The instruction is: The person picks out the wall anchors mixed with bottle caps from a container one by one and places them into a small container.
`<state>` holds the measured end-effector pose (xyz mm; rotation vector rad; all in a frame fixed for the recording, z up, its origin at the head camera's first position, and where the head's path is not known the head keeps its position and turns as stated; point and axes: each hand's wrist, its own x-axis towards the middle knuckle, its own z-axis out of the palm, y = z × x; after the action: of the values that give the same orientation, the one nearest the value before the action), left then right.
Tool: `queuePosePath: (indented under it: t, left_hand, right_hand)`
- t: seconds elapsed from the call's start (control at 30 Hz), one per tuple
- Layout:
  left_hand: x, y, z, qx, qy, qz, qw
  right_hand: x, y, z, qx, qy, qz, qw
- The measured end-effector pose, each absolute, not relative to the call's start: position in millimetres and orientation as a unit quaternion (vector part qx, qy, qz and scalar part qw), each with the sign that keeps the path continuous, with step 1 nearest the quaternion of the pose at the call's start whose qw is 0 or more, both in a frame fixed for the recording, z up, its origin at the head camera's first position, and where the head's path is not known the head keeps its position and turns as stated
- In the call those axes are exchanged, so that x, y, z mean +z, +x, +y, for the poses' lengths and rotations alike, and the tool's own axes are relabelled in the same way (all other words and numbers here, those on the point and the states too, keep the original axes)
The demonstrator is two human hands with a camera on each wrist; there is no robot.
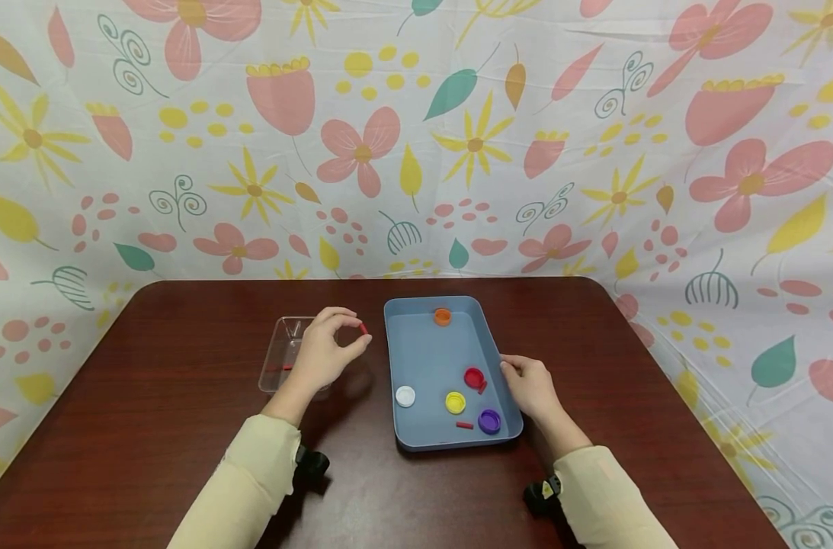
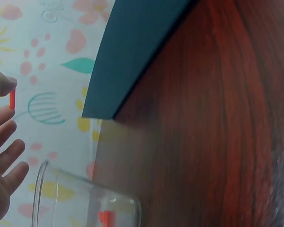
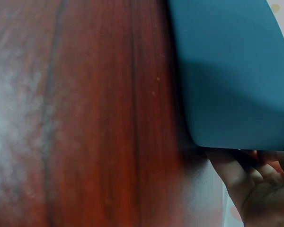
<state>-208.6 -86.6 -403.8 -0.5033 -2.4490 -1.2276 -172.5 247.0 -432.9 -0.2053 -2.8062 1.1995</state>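
Note:
My left hand (image 1: 323,354) pinches a small red stick (image 1: 363,329) between thumb and index finger, and its other fingers are spread in the left wrist view. It is raised over the right side of a clear plastic box (image 1: 272,374), which holds more red pieces (image 2: 105,218). To the right lies a blue-grey tray (image 1: 426,351). My right hand (image 1: 531,387) grips the tray's right rim, its fingers against the outer wall (image 3: 236,104). Inside the tray, one red stick (image 1: 464,425) lies near the front and another (image 1: 482,387) beside the red cap (image 1: 474,377).
The tray also holds an orange cap (image 1: 443,316) at the back, a white cap (image 1: 405,396) at the left, and yellow (image 1: 455,402) and purple (image 1: 488,422) caps near the front. A flowered cloth (image 1: 416,152) hangs behind the dark wooden table (image 1: 183,412).

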Motion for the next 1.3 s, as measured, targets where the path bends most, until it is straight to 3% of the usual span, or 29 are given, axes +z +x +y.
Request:
queuePosePath:
  t: [0.27, 1.3]
  left_hand:
    - [-401, -208, -104, -0.451, -0.147, -0.863, 0.171]
    - [-403, -206, -144, -0.426, -0.1, -0.865, 0.247]
  right_hand:
    - [-433, -173, 247, 0.393, -0.066, -0.916, 0.041]
    - [-433, -173, 247, 0.396, -0.066, -0.915, 0.038]
